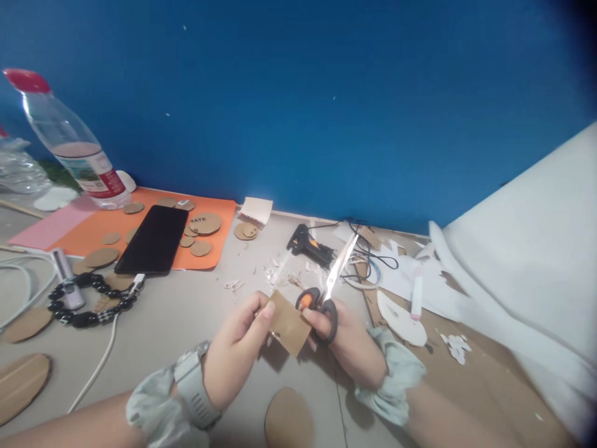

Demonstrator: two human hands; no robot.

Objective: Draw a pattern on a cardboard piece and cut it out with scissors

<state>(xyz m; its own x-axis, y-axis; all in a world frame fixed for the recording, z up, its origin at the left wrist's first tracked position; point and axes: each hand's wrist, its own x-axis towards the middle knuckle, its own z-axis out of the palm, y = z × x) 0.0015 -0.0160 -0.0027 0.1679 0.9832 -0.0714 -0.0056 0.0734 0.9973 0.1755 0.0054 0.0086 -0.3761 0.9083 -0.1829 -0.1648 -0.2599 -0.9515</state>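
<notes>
Between my two hands is a small brown piece of cardboard [290, 323], tilted, with a little dark print near its lower left edge. My left hand [242, 345] pinches its left side between thumb and fingers. Scissors [332, 280] with black and orange handles sit in my right hand [347, 339], their silver blades together and pointing up and away. My right thumb lies by the handle loops, close to the cardboard's right edge. Below the hands a brown cardboard disc [290, 418] rests on the table.
A black glue gun [310, 246] with its cord lies beyond the scissors. To the left are a phone [153, 239] on orange paper [224, 230], several cardboard discs, black beads [84, 318] and a plastic bottle [77, 143]. A pale marker [416, 295] and paper scraps lie right. A blue wall [298, 112] stands behind.
</notes>
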